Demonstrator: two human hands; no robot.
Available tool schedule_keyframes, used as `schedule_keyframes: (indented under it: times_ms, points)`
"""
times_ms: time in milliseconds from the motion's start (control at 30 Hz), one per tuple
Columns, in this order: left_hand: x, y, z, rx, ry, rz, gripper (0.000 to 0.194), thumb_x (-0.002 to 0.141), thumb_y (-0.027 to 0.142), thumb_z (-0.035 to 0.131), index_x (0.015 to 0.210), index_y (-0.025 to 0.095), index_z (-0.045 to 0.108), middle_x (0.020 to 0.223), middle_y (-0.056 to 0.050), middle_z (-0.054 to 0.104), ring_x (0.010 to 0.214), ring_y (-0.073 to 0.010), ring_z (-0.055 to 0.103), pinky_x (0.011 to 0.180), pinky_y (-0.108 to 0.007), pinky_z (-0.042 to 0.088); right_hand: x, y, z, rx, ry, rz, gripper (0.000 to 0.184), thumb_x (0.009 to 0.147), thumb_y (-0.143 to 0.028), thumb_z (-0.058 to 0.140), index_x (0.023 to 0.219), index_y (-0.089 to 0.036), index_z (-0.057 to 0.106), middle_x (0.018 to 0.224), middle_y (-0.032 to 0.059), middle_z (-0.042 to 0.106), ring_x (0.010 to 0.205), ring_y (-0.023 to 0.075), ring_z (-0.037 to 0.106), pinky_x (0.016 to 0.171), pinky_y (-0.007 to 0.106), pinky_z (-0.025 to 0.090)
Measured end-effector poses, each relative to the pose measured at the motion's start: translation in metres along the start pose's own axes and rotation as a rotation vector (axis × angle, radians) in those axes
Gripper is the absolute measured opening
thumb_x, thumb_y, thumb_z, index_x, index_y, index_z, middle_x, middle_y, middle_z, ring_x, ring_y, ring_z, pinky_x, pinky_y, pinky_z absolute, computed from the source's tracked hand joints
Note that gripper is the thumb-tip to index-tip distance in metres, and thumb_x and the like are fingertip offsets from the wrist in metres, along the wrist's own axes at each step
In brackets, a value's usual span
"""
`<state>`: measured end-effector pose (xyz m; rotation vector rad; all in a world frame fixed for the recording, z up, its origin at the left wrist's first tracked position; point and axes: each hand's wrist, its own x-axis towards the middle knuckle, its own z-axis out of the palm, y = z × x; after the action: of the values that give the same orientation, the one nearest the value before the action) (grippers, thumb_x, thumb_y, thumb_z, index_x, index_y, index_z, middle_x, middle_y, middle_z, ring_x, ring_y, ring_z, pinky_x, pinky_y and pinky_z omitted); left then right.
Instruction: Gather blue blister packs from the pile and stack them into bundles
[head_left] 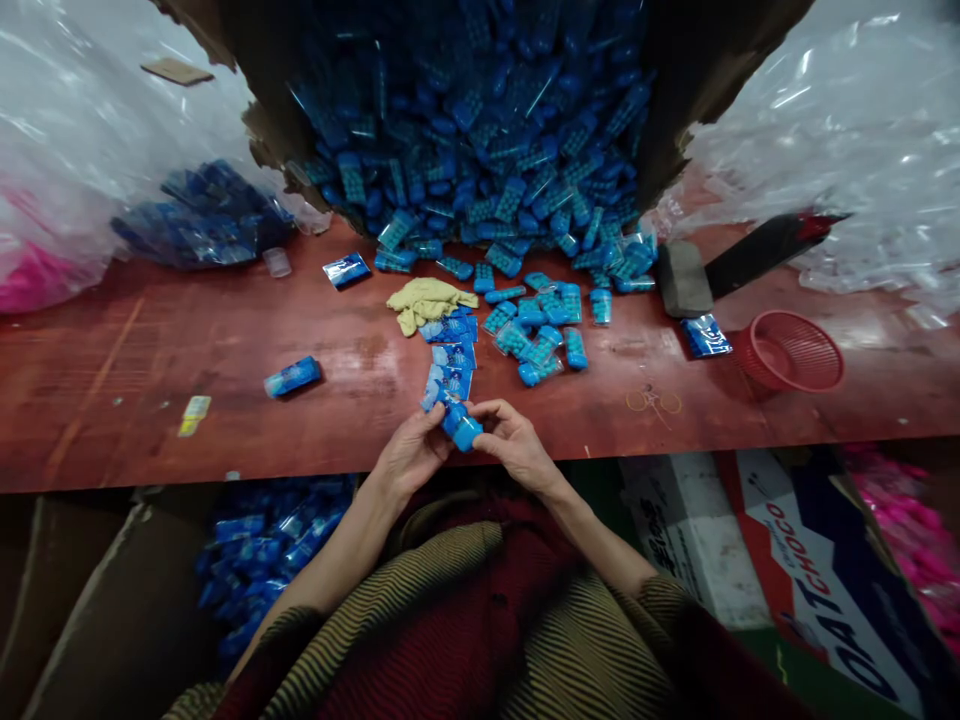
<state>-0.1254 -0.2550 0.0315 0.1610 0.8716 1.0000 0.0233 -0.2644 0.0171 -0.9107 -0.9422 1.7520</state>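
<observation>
Both hands meet at the near edge of the red-brown surface (pixel 150 380), and between them sits one small blue capsule-shaped piece (pixel 463 430): the left hand (pixel 411 455) pinches its upper end while the right hand (pixel 516 445) closes thumb and fingers on the lower end, so the fingers of both are clamped on the same piece, held just above the edge where the person can look straight down at it. A short stack of flat blue printed packets (pixel 450 358) runs from the piece toward a crumpled yellow cloth (pixel 427 300), a placement that looks chosen for easy reach. Beyond it a loose scatter of blue pieces (pixel 540 320) spills from a large torn cardboard box (pixel 720 90) tipped on its side (the opening faces the person, so the stock seems to slide out on its own). One blue piece (pixel 292 376) lies alone to the left, near a small yellow label (pixel 195 408). To the right stand a red mesh basket (pixel 791 352), a grey block (pixel 684 280) and a dark tool with a red tip (pixel 772 245). Clear plastic bags (pixel 862 130) crowd both sides, the left one showing pink contents. Below the surface, a carton holds more blue pieces (pixel 262 560), and printed cartons (pixel 810 570) stand at the right.
</observation>
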Motion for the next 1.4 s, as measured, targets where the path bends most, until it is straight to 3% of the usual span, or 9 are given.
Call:
schedule_keyframes:
  times_ms: [100, 200, 367, 500, 667, 933, 1133, 1333, 1400]
  points:
    - [0.000, -0.001, -0.001, 0.007, -0.061, 0.000, 0.015, 0.079, 0.018, 0.063, 0.092, 0.012, 0.067, 0.084, -0.006, 0.071, 0.080, -0.0171, 0.067, 0.080, -0.029, 0.053, 0.005, 0.002, -0.004, -0.002, 0.008, -0.038, 0.042, 0.060, -0.024, 0.079, 0.097, -0.024, 0.059, 0.092, -0.0021, 0.060, 0.085, 0.0121, 0.056, 0.079, 0.026, 0.047]
    - [-0.001, -0.001, -0.002, 0.050, -0.127, -0.026, 0.017, 0.078, 0.017, 0.065, 0.094, 0.012, 0.067, 0.086, -0.006, 0.072, 0.084, -0.0172, 0.067, 0.084, -0.028, 0.052, 0.008, 0.003, -0.011, -0.112, -0.011, -0.063, 0.065, 0.058, -0.024, 0.082, 0.116, -0.028, 0.054, 0.091, -0.0031, 0.054, 0.083, 0.0119, 0.055, 0.082, 0.028, 0.047]
    - [-0.001, 0.003, -0.005, 0.088, -0.184, -0.088, 0.028, 0.073, 0.016, 0.069, 0.101, 0.012, 0.065, 0.092, -0.009, 0.072, 0.097, -0.0229, 0.066, 0.091, -0.034, 0.050, 0.012, -0.009, -0.024, -0.365, -0.132, -0.101, 0.092, 0.057, -0.035, 0.084, 0.136, -0.033, 0.039, 0.110, 0.0013, 0.048, 0.106, 0.0192, 0.051, 0.100, 0.040, 0.040]
    - [0.001, 0.003, -0.007, 0.084, -0.246, -0.160, 0.035, 0.069, 0.018, 0.073, 0.102, 0.011, 0.064, 0.094, -0.014, 0.072, 0.103, -0.0287, 0.064, 0.088, -0.037, 0.051, 0.014, -0.020, -0.025, -0.436, -0.235, -0.098, 0.101, 0.054, -0.037, 0.085, 0.141, -0.034, 0.033, 0.123, 0.0044, 0.044, 0.115, 0.0228, 0.048, 0.097, 0.040, 0.045]
    - [0.003, 0.002, -0.006, 0.070, -0.293, -0.196, 0.039, 0.067, 0.019, 0.075, 0.104, 0.012, 0.063, 0.098, -0.015, 0.071, 0.105, -0.0304, 0.063, 0.082, -0.036, 0.054, 0.015, -0.023, -0.020, -0.329, -0.296, -0.015, 0.103, 0.055, -0.033, 0.085, 0.142, -0.036, 0.030, 0.135, 0.0054, 0.038, 0.113, 0.0232, 0.052, 0.084, 0.033, 0.054]
    - [0.000, 0.003, 0.001, 0.062, -0.246, -0.173, 0.039, 0.067, 0.017, 0.074, 0.104, 0.013, 0.064, 0.099, -0.014, 0.071, 0.112, -0.0321, 0.058, 0.084, -0.037, 0.053, 0.015, -0.023, -0.025, -0.341, -0.341, -0.032, 0.099, 0.058, -0.032, 0.083, 0.142, -0.033, 0.032, 0.131, 0.0036, 0.047, 0.116, 0.0216, 0.051, 0.094, 0.035, 0.048]
    - [-0.004, 0.000, 0.006, 0.088, -0.233, -0.126, 0.032, 0.064, 0.019, 0.078, 0.094, 0.013, 0.067, 0.084, -0.009, 0.073, 0.099, -0.0284, 0.066, 0.085, -0.038, 0.053, 0.014, -0.019, -0.028, -0.301, -0.359, 0.003, 0.092, 0.058, -0.032, 0.083, 0.139, -0.031, 0.039, 0.128, 0.0029, 0.051, 0.114, 0.0205, 0.052, 0.095, 0.033, 0.045]
    - [-0.009, -0.011, 0.013, 0.092, -0.194, -0.080, 0.037, 0.058, 0.030, 0.083, 0.086, 0.013, 0.067, 0.073, -0.006, 0.071, 0.086, -0.0246, 0.068, 0.081, -0.035, 0.053, 0.012, -0.014, -0.030, -0.212, -0.336, 0.049, 0.084, 0.061, -0.027, 0.080, 0.136, -0.034, 0.043, 0.126, 0.0005, 0.052, 0.089, 0.0112, 0.058, 0.077, 0.022, 0.051]
    - [-0.011, -0.016, 0.016, 0.084, -0.167, -0.053, 0.037, 0.058, 0.032, 0.082, 0.085, 0.013, 0.067, 0.074, -0.006, 0.070, 0.084, -0.0236, 0.068, 0.080, -0.034, 0.053, 0.010, -0.013, -0.029, -0.212, -0.314, 0.038, 0.081, 0.062, -0.026, 0.079, 0.135, -0.032, 0.045, 0.125, 0.0008, 0.052, 0.089, 0.0113, 0.058, 0.076, 0.021, 0.052]
